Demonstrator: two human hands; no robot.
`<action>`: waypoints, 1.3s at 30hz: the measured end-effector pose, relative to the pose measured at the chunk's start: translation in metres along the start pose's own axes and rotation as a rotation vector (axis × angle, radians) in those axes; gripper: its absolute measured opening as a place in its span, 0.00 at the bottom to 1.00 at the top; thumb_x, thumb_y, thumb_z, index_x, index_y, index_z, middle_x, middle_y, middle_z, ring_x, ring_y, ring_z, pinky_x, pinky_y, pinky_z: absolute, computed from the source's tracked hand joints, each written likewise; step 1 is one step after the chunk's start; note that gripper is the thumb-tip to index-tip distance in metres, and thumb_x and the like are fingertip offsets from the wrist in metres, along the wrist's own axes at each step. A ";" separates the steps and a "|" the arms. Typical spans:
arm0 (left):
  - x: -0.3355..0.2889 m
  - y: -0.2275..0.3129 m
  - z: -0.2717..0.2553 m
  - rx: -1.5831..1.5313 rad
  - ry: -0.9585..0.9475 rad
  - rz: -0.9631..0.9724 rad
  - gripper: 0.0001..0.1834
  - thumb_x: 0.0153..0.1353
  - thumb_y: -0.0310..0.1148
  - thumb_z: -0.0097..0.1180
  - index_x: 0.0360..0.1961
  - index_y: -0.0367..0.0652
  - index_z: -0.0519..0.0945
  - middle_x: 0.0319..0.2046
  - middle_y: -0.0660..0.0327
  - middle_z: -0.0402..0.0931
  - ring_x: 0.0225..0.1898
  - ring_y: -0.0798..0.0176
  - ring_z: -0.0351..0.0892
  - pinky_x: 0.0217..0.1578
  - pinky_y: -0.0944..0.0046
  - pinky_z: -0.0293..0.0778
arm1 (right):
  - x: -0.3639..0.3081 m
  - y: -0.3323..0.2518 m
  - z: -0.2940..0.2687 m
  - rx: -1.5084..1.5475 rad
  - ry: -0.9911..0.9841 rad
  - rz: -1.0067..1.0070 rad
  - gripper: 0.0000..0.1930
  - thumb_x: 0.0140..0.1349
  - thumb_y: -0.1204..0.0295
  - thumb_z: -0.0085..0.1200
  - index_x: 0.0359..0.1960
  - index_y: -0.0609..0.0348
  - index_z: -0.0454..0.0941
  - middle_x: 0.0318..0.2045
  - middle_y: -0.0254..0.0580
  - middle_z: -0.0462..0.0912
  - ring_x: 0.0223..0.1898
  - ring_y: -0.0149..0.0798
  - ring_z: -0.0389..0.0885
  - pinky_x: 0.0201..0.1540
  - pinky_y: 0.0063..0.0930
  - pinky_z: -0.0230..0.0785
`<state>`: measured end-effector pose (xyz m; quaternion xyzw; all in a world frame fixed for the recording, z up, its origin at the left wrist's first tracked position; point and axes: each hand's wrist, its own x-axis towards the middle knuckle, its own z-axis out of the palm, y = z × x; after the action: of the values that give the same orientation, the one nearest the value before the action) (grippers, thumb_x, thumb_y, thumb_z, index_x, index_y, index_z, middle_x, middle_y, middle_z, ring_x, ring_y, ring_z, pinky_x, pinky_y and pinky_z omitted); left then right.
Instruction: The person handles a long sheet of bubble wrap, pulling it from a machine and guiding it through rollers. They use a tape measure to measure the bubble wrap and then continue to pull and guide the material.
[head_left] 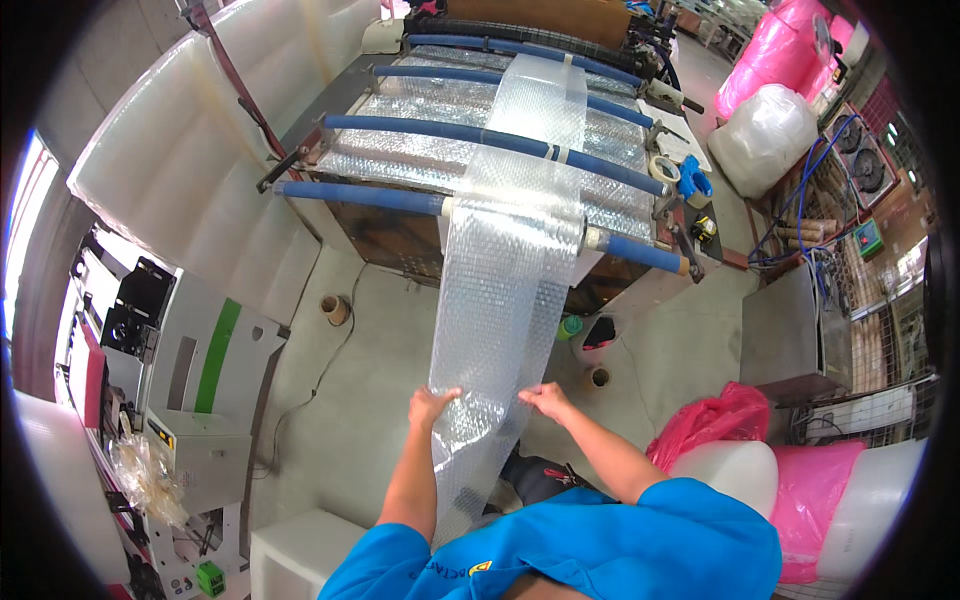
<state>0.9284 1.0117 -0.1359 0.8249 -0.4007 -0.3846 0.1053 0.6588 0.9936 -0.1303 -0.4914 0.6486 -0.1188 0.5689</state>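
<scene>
A long strip of clear bubble wrap [500,300] comes off the machine over a near blue roller [365,196] and slopes down toward my body. My left hand [431,404] is closed on its left edge, thumb laid over the film. At the opposite edge, my right hand [545,398] pinches the wrap at about the same height. Between the hands the sheet lies fairly flat with shiny creases. Below them its lower end hangs past my blue shirt [580,540], where my body partly hides it.
Several blue rollers cross the machine ahead. On its right side sit a tape roll [663,169], a blue tape dispenser [693,182] and a tape measure [705,229]. Cardboard tubes [334,309] and a cable stand on the floor. A green-striped cabinet [175,380] is left; pink film [715,420] lies right.
</scene>
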 end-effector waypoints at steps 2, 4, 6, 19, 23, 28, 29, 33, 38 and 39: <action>0.007 0.017 -0.011 -0.039 0.070 0.020 0.44 0.23 0.63 0.62 0.33 0.32 0.74 0.32 0.46 0.74 0.37 0.50 0.73 0.36 0.57 0.70 | 0.001 -0.019 -0.002 0.141 0.011 -0.029 0.12 0.50 0.64 0.53 0.29 0.60 0.77 0.23 0.33 0.77 0.25 0.27 0.74 0.29 0.22 0.67; 0.021 0.024 -0.022 -0.070 0.105 0.050 0.42 0.24 0.61 0.63 0.33 0.32 0.74 0.32 0.47 0.74 0.36 0.51 0.74 0.35 0.58 0.70 | 0.001 -0.030 -0.004 0.299 0.012 -0.103 0.12 0.53 0.63 0.50 0.32 0.59 0.75 0.26 0.33 0.77 0.27 0.26 0.73 0.28 0.21 0.66; 0.031 0.032 -0.032 -0.232 0.019 0.062 0.41 0.25 0.59 0.63 0.33 0.32 0.74 0.31 0.50 0.75 0.35 0.53 0.75 0.36 0.60 0.70 | 0.006 -0.037 -0.002 0.478 -0.001 -0.217 0.12 0.55 0.62 0.47 0.34 0.56 0.72 0.29 0.34 0.76 0.28 0.24 0.71 0.26 0.19 0.65; -0.073 0.017 -0.077 -0.340 -0.065 0.125 0.45 0.34 0.57 0.60 0.42 0.26 0.66 0.34 0.48 0.72 0.34 0.59 0.73 0.32 0.63 0.70 | -0.091 0.001 0.078 0.623 -0.115 -0.028 0.11 0.55 0.65 0.48 0.35 0.58 0.65 0.30 0.40 0.76 0.32 0.35 0.75 0.30 0.31 0.71; -0.087 -0.032 -0.080 -0.325 -0.040 0.211 0.43 0.35 0.56 0.60 0.42 0.26 0.67 0.33 0.46 0.73 0.38 0.59 0.73 0.37 0.65 0.69 | -0.138 0.005 0.093 0.629 -0.076 -0.082 0.11 0.53 0.62 0.50 0.32 0.56 0.69 0.29 0.36 0.76 0.29 0.29 0.74 0.28 0.27 0.70; -0.147 -0.060 -0.082 -0.245 -0.066 0.227 0.43 0.39 0.58 0.55 0.45 0.27 0.66 0.42 0.43 0.68 0.47 0.53 0.66 0.47 0.61 0.62 | -0.151 0.021 0.093 0.434 -0.122 -0.011 0.12 0.52 0.60 0.51 0.32 0.54 0.70 0.28 0.33 0.77 0.27 0.27 0.74 0.27 0.22 0.67; -0.153 -0.064 -0.082 -0.233 -0.039 0.223 0.44 0.40 0.59 0.53 0.45 0.27 0.65 0.44 0.42 0.66 0.50 0.52 0.64 0.49 0.60 0.60 | -0.153 0.022 0.097 0.414 -0.112 -0.012 0.12 0.52 0.60 0.51 0.31 0.54 0.71 0.27 0.33 0.77 0.26 0.25 0.73 0.25 0.19 0.65; -0.168 -0.078 -0.093 -0.209 0.111 0.152 0.40 0.40 0.57 0.54 0.45 0.30 0.67 0.42 0.46 0.68 0.47 0.54 0.66 0.47 0.61 0.62 | -0.183 0.002 0.105 0.488 -0.074 -0.218 0.12 0.52 0.62 0.51 0.29 0.59 0.72 0.25 0.35 0.77 0.21 0.25 0.70 0.22 0.18 0.62; -0.175 -0.116 -0.101 -0.417 -0.241 0.260 0.35 0.37 0.44 0.64 0.43 0.31 0.68 0.35 0.54 0.73 0.37 0.64 0.72 0.39 0.66 0.67 | -0.187 0.007 0.097 0.510 -0.075 -0.191 0.12 0.53 0.62 0.51 0.29 0.59 0.72 0.25 0.37 0.77 0.22 0.25 0.70 0.21 0.18 0.62; -0.183 -0.116 -0.102 -0.405 -0.186 0.254 0.36 0.36 0.44 0.65 0.43 0.31 0.68 0.35 0.54 0.73 0.37 0.64 0.72 0.39 0.66 0.67 | -0.188 0.006 0.099 0.484 -0.072 -0.187 0.12 0.53 0.62 0.50 0.29 0.59 0.71 0.26 0.37 0.77 0.23 0.25 0.71 0.21 0.18 0.62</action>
<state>0.9984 1.2100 -0.0217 0.6911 -0.4239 -0.5150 0.2785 0.7157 1.1816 -0.0497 -0.4025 0.5323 -0.3050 0.6794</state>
